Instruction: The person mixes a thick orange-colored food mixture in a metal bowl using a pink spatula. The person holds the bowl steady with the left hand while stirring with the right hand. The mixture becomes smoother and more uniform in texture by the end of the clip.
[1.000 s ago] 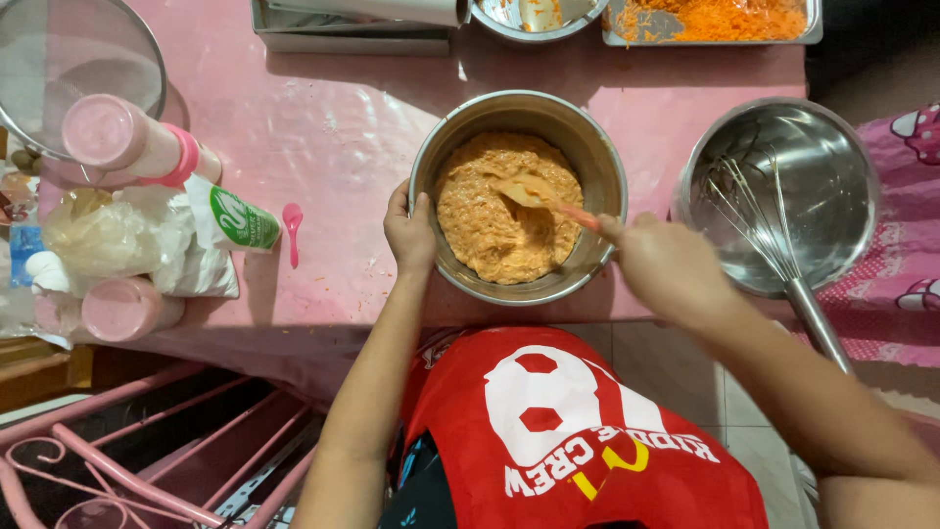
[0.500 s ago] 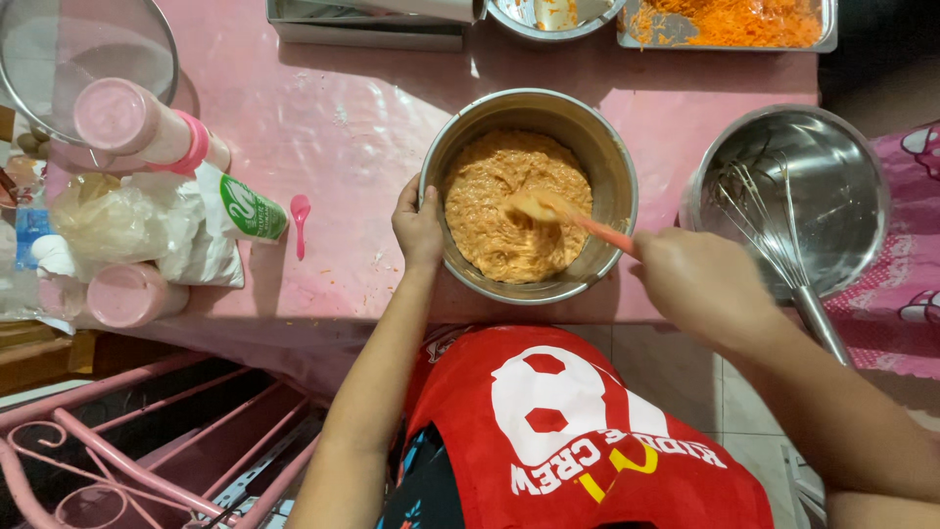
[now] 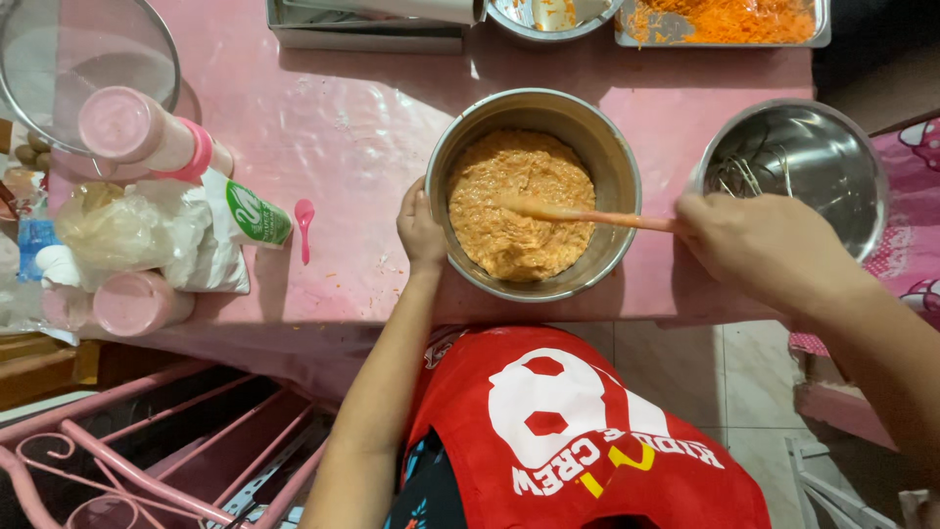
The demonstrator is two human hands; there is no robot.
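The spoon's (image 3: 587,215) end is buried in the orange batter (image 3: 519,216), and its handle vanishes inside the right hand (image 3: 754,245). The top edge cuts off the tray of grated carrot (image 3: 725,20) — likewise the small bowl (image 3: 548,18) beside it.

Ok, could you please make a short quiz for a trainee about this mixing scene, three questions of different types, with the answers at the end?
1. True or false: the left hand rests on the rim of the steel mixing bowl.
2. What does the right hand hold?
A. a whisk
B. an orange spatula
C. a pink spoon
3. Fill in the word: the wire whisk lies in the second, otherwise empty steel ______ at the right.

Key
1. True.
2. B; its blade is in the orange batter. The small pink spoon lies untouched on the pink table.
3. bowl
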